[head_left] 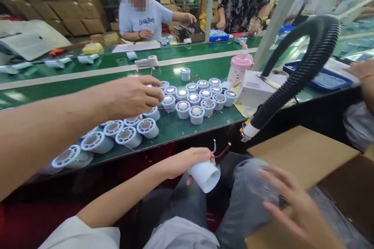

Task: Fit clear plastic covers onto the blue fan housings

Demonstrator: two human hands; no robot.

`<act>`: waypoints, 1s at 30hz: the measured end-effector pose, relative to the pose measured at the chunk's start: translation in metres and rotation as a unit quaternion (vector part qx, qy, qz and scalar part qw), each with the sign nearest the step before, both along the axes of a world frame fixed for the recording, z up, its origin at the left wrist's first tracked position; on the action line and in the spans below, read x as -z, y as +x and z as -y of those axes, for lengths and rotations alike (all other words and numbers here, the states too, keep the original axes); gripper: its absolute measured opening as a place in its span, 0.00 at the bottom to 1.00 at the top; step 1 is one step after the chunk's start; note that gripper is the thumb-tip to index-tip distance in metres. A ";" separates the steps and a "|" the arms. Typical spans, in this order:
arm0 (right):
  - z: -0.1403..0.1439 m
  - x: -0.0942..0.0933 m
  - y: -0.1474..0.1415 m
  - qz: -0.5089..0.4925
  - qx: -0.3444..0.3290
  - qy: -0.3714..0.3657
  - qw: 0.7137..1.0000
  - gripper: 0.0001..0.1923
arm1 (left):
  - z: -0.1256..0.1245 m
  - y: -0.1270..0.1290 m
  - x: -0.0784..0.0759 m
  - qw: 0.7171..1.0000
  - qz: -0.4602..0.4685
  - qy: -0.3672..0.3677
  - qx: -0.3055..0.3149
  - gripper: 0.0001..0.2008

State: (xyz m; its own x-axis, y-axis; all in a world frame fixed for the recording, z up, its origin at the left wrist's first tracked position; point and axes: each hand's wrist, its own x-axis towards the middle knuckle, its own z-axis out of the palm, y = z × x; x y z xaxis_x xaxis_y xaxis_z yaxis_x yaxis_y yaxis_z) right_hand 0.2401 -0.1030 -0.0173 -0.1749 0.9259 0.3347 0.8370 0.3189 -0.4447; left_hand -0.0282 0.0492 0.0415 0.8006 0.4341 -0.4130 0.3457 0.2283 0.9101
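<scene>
My left hand point(194, 161) is closed around a light-blue cylindrical housing point(207, 179), held tilted above my lap with its hollow end facing down and right. Red and white wires with small connectors point(229, 144) stick out behind it. At the lower right, my right hand point(292, 202) is blurred by motion; its fingers curve around a clear, rounded plastic piece point(260, 183), whose exact shape is smeared. On the green bench in front stand several similar light-blue housings point(196, 113) with round metallic centres, some with wires showing.
A co-worker's hand point(134, 95) reaches over the housings from the left. A black flexible hose point(306, 62) arches down to a nozzle point(248, 130). An open cardboard box point(304, 155) is at my right. A pink cup point(240, 68) and a white box point(257, 87) stand beyond.
</scene>
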 end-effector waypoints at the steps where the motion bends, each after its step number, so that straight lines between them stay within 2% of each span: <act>1: -0.003 -0.009 -0.013 0.019 -0.012 0.016 1.000 0.25 | 0.003 0.007 0.003 0.999 -0.014 0.026 0.043 0.19; 4: -0.024 -0.022 -0.047 0.067 -0.010 0.043 0.997 0.26 | 0.008 0.018 0.005 0.967 -0.036 0.211 0.136 0.14; 6: -0.037 -0.023 -0.057 0.064 -0.014 0.008 0.998 0.21 | 0.011 0.020 0.005 0.935 -0.060 0.326 0.128 0.12; 8: -0.042 -0.021 -0.057 0.020 -0.028 -0.045 0.998 0.13 | 0.015 0.019 0.006 0.922 -0.085 0.367 0.088 0.11; 10: -0.041 -0.020 -0.052 -0.051 -0.027 -0.096 0.994 0.03 | 0.020 0.019 0.010 0.929 -0.064 0.362 0.048 0.13; 11: -0.039 -0.021 -0.050 -0.086 -0.021 -0.116 0.989 0.03 | 0.022 0.019 0.013 0.934 -0.042 0.354 0.029 0.15; 13: -0.037 -0.023 -0.047 -0.135 -0.008 -0.140 0.981 0.11 | 0.025 0.019 0.020 0.942 -0.006 0.337 -0.009 0.21; 16: -0.036 -0.028 -0.047 -0.185 0.009 -0.144 0.972 0.14 | 0.026 0.020 0.029 0.941 0.021 0.337 -0.040 0.30; 19: -0.036 -0.031 -0.048 -0.255 0.040 -0.164 0.952 0.15 | 0.025 0.019 0.038 0.925 0.046 0.377 -0.032 0.32; 22: -0.036 -0.031 -0.047 -0.344 0.069 -0.206 0.913 0.16 | 0.023 0.018 0.045 0.922 0.065 0.382 -0.004 0.32; 26: -0.039 -0.027 -0.043 -0.446 0.091 -0.234 0.859 0.15 | 0.026 0.019 0.045 0.944 0.087 0.319 -0.003 0.34; 29: -0.040 -0.025 -0.040 -0.527 0.088 -0.250 0.808 0.17 | 0.031 0.021 0.039 0.972 0.102 0.211 -0.013 0.35; 30: -0.039 -0.025 -0.039 -0.537 0.073 -0.251 0.802 0.16 | 0.033 0.021 0.037 0.980 0.107 0.167 -0.021 0.35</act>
